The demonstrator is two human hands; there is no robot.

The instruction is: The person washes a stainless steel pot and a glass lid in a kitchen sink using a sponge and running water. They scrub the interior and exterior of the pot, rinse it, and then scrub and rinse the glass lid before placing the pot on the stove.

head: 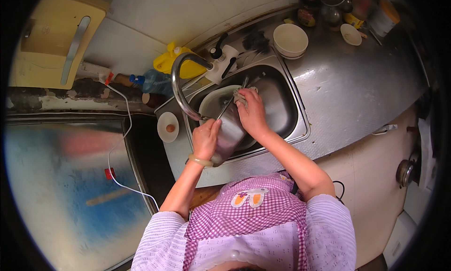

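Note:
My left hand point(207, 137), with a pale bangle at its wrist, grips the near rim of a broad shiny metal item point(229, 132), seemingly a vessel, tilted over the near left part of the steel sink point(287, 105). My right hand point(252, 112) is closed on a light crumpled cloth point(240, 96) against the item's far rim. A narrow metal piece point(245, 81) shows just beyond the cloth. Beneath, a pale basin point(211, 98) lies in the sink, partly hidden by the metal item. The curved chrome faucet point(179, 84) arches over the left side.
Stacked white bowls point(290, 38) stand beyond the sink's right corner, near a small bowl point(351, 34) and jars point(307, 15). Left of the sink sits a white bowl point(165, 133) with a brown round thing. A yellow bottle point(190, 66) and a blue-capped bottle point(156, 81) stand behind the faucet.

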